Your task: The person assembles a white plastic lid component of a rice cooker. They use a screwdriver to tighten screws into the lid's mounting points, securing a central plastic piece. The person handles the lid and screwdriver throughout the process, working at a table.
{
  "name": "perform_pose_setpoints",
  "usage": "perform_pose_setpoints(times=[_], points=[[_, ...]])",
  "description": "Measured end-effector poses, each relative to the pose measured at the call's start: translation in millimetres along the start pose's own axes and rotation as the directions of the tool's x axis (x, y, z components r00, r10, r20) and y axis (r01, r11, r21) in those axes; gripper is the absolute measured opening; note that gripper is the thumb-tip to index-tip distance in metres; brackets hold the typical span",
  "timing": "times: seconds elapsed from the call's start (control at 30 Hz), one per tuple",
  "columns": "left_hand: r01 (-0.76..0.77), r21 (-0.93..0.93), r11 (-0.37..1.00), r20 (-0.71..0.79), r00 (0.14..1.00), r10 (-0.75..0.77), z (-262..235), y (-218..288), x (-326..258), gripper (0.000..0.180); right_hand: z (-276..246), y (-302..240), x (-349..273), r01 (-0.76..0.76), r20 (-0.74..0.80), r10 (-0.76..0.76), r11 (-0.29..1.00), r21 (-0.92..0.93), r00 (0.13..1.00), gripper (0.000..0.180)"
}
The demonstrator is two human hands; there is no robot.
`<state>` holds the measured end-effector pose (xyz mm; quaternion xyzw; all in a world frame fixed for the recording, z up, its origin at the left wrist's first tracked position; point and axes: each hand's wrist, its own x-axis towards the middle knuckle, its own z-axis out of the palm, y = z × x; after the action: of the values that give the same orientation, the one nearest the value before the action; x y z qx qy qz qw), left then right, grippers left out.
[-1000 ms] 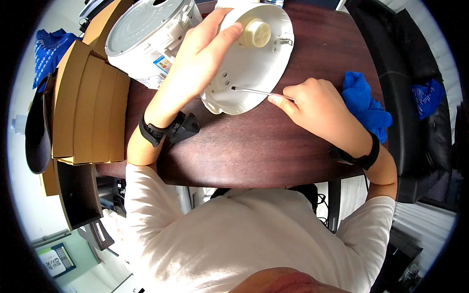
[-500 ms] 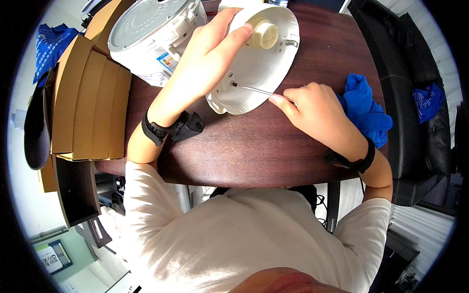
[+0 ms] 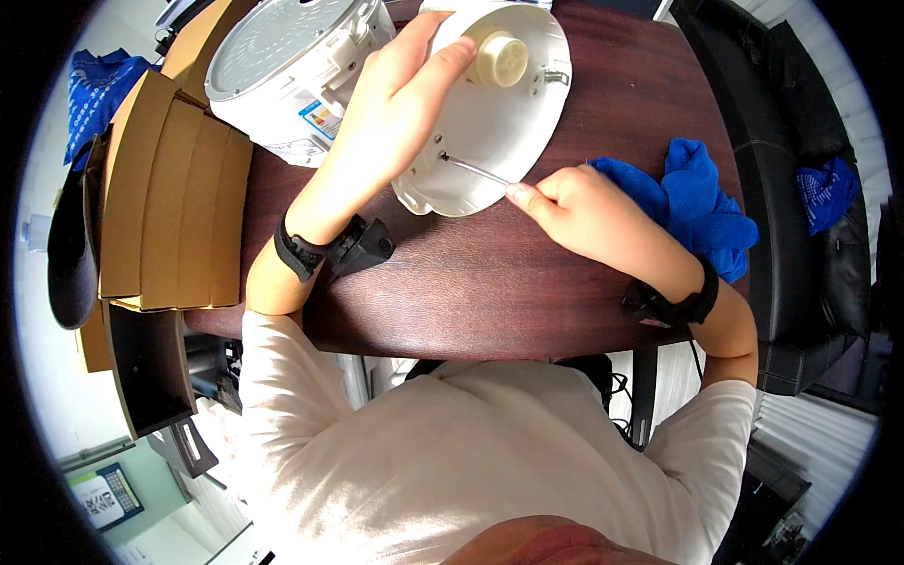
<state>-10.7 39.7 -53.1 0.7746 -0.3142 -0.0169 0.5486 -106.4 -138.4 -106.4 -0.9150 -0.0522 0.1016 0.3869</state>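
My left hand [image 3: 400, 108] grips the upper left edge of a white oval plastic cover [image 3: 499, 122], thumb on its inner side and fingers hidden behind. The cover is tilted, its hollow facing me, and a cream round cup-like part [image 3: 501, 60] stands out inside it near the thumb. My right hand [image 3: 574, 207] is closed around a thin metal tool [image 3: 478, 170], probably a screwdriver; its handle is hidden in the fist. The tool's tip touches a small dark fitting [image 3: 444, 156] on the cover's inner lower left. Close behind my left hand stands a white appliance body [image 3: 301, 80] with a grey round disc.
A blue cloth [image 3: 702, 207] lies by my right wrist on the dark wooden table [image 3: 471, 292]. Brown cardboard boxes [image 3: 179, 198] are stacked at the left. A black sofa [image 3: 782, 179] stands beyond the table's right edge. Black straps with small devices [image 3: 363, 245] circle both wrists.
The cover and my left hand have shifted slightly left. My right hand has moved left and a little down, turning, with the tool's tip still at the fitting. More of the blue cloth shows.
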Motion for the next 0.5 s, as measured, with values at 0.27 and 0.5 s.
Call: perform_pose_setpoints(times=[0.27,0.5], points=[[-0.015,0.048,0.999,0.012,1.0,0.015,0,2,-2,0.037,23,9,-8,-0.717,0.749,-0.167,0.216,0.663,0.641,0.057],[-0.138,0.074,0.988,-0.001,0.99,0.138,-4,-12,2,0.033,25,-3,-20,-0.505,0.578,0.053,0.557,0.659,0.814,0.056]])
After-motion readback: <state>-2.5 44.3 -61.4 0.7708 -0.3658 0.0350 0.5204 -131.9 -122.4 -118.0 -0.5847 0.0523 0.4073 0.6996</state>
